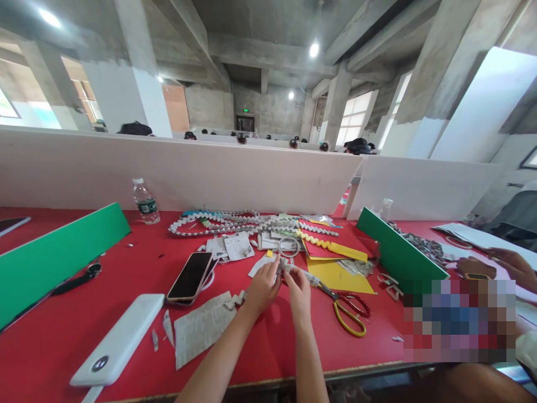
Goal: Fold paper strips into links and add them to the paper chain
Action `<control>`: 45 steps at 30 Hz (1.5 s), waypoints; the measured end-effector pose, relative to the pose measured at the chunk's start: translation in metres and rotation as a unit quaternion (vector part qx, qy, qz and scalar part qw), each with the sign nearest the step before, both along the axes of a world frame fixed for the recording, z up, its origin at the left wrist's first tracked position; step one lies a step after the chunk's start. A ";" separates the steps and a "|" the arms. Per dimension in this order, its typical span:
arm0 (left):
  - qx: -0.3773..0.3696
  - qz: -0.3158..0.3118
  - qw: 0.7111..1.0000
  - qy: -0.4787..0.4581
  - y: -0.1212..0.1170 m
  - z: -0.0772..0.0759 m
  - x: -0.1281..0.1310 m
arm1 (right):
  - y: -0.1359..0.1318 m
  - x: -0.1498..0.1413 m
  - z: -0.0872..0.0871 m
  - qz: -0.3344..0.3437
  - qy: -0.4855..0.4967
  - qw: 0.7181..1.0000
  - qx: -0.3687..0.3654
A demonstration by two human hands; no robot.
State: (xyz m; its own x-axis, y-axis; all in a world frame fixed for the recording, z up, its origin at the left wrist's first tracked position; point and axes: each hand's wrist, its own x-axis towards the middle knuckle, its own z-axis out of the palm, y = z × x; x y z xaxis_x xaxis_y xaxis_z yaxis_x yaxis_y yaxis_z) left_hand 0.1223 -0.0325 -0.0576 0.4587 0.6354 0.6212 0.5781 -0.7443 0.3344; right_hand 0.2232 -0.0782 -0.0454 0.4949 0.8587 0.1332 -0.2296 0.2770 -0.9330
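Note:
My left hand (263, 286) and my right hand (298, 286) meet over the red table, fingers pinched on a small grey folded paper piece (283, 265). The fingers partly cover it. A zigzag folded paper strip (235, 300) extends left of my left hand, above a torn newspaper sheet (205, 327). Scissors (349, 313) with one red and one yellow handle lie to the right, blades pointing toward my right hand. Beyond my fingertips rest a clear round ring (288, 246) and a small yellow block (269, 253).
Long zigzag paper chains (210, 229) lie at the back beside yellow paper (339, 275). Leftward are a phone (191, 277), a white power bank (119, 338) and a water bottle (146, 202). Green dividers (400, 260) flank the space; another person's hands (476, 267) are at far right.

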 end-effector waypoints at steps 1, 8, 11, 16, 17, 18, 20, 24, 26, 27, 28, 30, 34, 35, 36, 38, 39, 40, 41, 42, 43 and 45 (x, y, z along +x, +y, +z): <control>0.005 -0.006 1.000 0.000 0.000 0.000 0.000 | -0.001 -0.001 0.001 0.013 0.006 1.000 0.005; -0.063 -0.029 0.993 -0.094 -0.005 0.004 0.003 | -0.001 -0.002 0.004 0.013 0.036 0.999 0.015; -0.137 -0.026 0.972 -0.189 -0.006 0.004 0.008 | 0.001 0.000 0.002 0.025 0.070 0.997 0.014; -0.226 -0.032 0.932 -0.283 -0.005 0.005 0.012 | 0.002 0.000 0.002 0.037 0.067 0.997 0.026; -0.232 -0.031 0.927 -0.292 -0.004 0.005 0.012 | 0.002 0.000 0.003 0.035 0.064 0.997 0.027; -0.236 -0.031 0.924 -0.299 -0.003 0.005 0.012 | 0.003 -0.001 0.003 0.034 0.061 0.997 0.027; -0.238 -0.028 0.921 -0.308 -0.002 0.005 0.013 | 0.004 -0.001 0.002 0.031 0.057 0.998 0.024; -0.229 -0.020 0.920 -0.316 -0.002 0.006 0.013 | 0.004 -0.001 -0.001 0.021 0.046 0.999 0.014; -0.231 -0.017 0.918 -0.321 -0.002 0.007 0.012 | 0.002 -0.001 -0.001 0.004 0.022 1.000 0.007; -0.235 -0.016 0.916 -0.324 -0.003 0.007 0.012 | 0.001 -0.001 0.000 -0.006 0.008 1.000 0.006; -0.241 -0.015 0.913 -0.329 -0.003 0.008 0.012 | 0.000 -0.001 0.002 -0.016 -0.004 1.000 0.007; -0.254 -0.017 0.906 -0.338 -0.003 0.008 0.011 | -0.003 -0.002 0.005 -0.028 -0.021 0.999 0.019; -0.282 -0.004 0.892 -0.353 -0.001 0.006 0.010 | -0.003 -0.004 0.007 0.000 -0.037 0.999 0.036; -0.297 -0.004 0.885 -0.358 0.000 0.005 0.010 | -0.002 -0.005 0.006 0.014 -0.043 0.998 0.031; -0.318 -0.005 0.875 -0.366 0.001 0.004 0.010 | 0.000 -0.005 0.004 0.026 -0.051 0.998 0.024; -0.387 -0.020 0.836 -0.388 0.005 0.002 0.010 | 0.003 -0.005 -0.001 0.033 -0.060 0.998 0.006; -0.430 -0.033 0.809 -0.399 0.007 0.002 0.010 | 0.004 -0.005 -0.003 0.029 -0.058 0.998 0.000; -0.473 -0.049 0.778 -0.410 0.008 0.001 0.010 | 0.006 -0.004 -0.005 0.021 -0.051 0.998 -0.003; -0.510 -0.066 0.747 -0.421 0.009 0.001 0.010 | 0.007 -0.003 -0.007 0.014 -0.043 0.999 -0.004; -0.538 -0.083 0.719 -0.433 0.010 0.000 0.010 | 0.008 -0.002 -0.009 0.007 -0.037 0.999 -0.004; -0.553 -0.096 0.697 -0.446 0.011 0.000 0.010 | 0.008 -0.001 -0.010 0.002 -0.033 0.999 -0.005; -0.557 -0.106 0.676 -0.471 0.011 -0.001 0.010 | 0.008 0.001 -0.011 -0.001 -0.026 1.000 -0.013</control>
